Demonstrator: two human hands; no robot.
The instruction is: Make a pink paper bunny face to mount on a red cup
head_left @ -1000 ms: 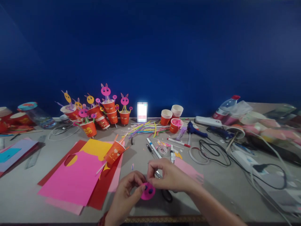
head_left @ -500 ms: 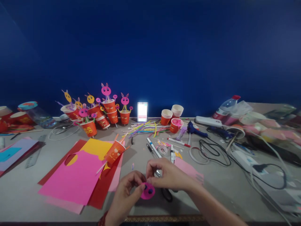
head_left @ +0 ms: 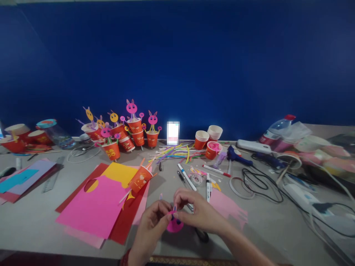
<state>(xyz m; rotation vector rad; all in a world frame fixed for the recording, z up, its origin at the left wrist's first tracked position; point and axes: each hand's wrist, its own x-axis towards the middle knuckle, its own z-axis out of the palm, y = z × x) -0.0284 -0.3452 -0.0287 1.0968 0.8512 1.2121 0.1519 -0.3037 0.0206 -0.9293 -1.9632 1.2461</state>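
Note:
Low in the middle, my left hand pinches a small pink paper disc with dark eye spots. My right hand meets it from the right, its fingertips pinched together at the top edge of the same disc. A pair of black-handled scissors lies on the table just under my right hand. An orange paper cup with straws through it lies tipped on the coloured sheets a little beyond my left hand.
Pink, yellow and red paper sheets spread to the left. Finished cup figures stand at the back, with straws, markers, stacked cups, a glue gun, cables and a bottle to the right.
My right fingertips have closed in onto the top of the pink disc, which sits more hidden between both hands. The view has shifted slightly left and up.

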